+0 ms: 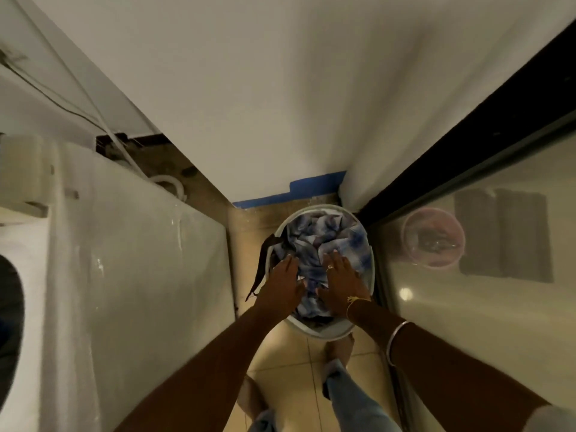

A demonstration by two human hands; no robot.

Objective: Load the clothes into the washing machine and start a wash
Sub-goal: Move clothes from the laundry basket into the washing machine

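A round white basket (pixel 327 333) stands on the tiled floor in the corner, filled with crumpled blue-and-white clothes (pixel 318 238). A dark garment (pixel 265 263) hangs over its left rim. My left hand (pixel 285 280) lies on the left of the pile with fingers stretched out. My right hand (pixel 341 277), with a ring and a yellow thread at the wrist, rests flat on the right of the pile. The white washing machine (pixel 140 275) fills the left side, its dark door opening (pixel 9 310) at the far left edge.
A white wall (pixel 280 104) rises behind the basket, with blue tape (pixel 299 191) along its base. A glass door (pixel 483 307) with a black frame closes off the right; a pink bucket (pixel 433 238) shows through it. Hoses (pixel 168 185) lie behind the machine. My feet stand below the basket.
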